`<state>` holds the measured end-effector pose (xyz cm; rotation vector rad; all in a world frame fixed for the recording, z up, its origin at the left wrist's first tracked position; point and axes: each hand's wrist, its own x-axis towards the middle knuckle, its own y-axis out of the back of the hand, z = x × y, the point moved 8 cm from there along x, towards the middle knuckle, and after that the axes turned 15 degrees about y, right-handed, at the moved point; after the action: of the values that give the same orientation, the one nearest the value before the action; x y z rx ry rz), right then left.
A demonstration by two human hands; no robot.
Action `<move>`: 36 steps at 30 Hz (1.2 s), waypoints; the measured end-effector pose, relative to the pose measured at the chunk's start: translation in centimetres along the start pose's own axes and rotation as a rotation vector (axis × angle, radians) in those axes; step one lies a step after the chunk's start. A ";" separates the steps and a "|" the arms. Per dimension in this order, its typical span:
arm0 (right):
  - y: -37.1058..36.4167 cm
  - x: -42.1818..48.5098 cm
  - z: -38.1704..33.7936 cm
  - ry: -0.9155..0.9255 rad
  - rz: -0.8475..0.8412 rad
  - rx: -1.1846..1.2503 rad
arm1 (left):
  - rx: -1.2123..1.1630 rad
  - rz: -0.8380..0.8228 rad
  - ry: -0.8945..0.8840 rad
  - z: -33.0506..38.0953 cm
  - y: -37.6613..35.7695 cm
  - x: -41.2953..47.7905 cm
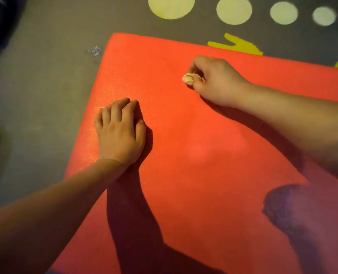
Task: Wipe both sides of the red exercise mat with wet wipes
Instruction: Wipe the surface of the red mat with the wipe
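Closest in, at the lower right, a dark purplish rounded shape (294, 214) sits on the red mat (184, 151), too blurred to name. The mat lies flat on the floor (35, 99) and fills most of the view, with its far left corner showing. Coming in from the bottom left, a bare forearm reaches to the left grip (120, 135), and there it is, palm down near the mat's left edge, fingers loosely together and resting on the red face, holding nothing and throwing a heavy shadow toward us. Further out and to the right, the right grip (217, 82) is bunched over the mat near its far edge, fingers and thumb curled in, pinching a small crumpled wet wipe (190, 78) that pokes out pale on the left side of the knuckles. Whether the wad touches the mat, I cannot tell. Past the corner on the left, a small shiny scrap (94, 50) lies on the beige floor just beside the mat. Beyond the far edge runs a grey rug (203, 32) with a row of pale yellow circles (171, 6) and a yellow-green shape (241, 46) partly tucked under the mat.
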<state>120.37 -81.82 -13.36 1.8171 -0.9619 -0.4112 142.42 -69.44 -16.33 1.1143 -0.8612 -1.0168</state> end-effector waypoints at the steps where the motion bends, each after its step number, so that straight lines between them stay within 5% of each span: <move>1: 0.3 0.3 0.9 -0.065 0.011 0.028 | -0.003 0.002 -0.002 0.0 0.0 0.0; 5: 2.1 0.5 4.0 -0.229 0.134 -0.167 | -0.008 0.019 0.001 0.0 0.2 0.3; 8: 2.0 0.7 2.5 -0.056 0.190 -0.166 | -0.010 0.014 0.004 0.1 0.0 0.3; 13: -0.4 0.2 1.3 0.148 0.033 -0.144 | -0.003 0.006 0.002 0.1 0.0 0.2; 18: 1.9 3.6 7.3 -0.338 0.220 -0.250 | -0.009 0.009 0.001 0.1 0.0 0.3; 20: 0.7 4.7 6.2 -0.395 0.235 -0.225 | -0.018 0.005 -0.002 0.1 0.0 0.3; 26: -5.9 5.3 -6.0 0.384 -0.064 -0.018 | -0.029 0.007 0.001 0.0 0.0 0.3; 32: 0.5 6.5 5.6 -0.253 0.224 -0.277 | -0.036 -0.013 0.000 -0.1 -0.1 0.5; 36: -2.5 8.5 0.5 -0.114 0.181 -0.165 | -0.050 -0.032 -0.004 -0.1 -0.1 0.6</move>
<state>126.50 -88.20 -14.60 1.5571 -1.1276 -0.4703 142.69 -70.00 -16.44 1.0867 -0.8189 -1.0617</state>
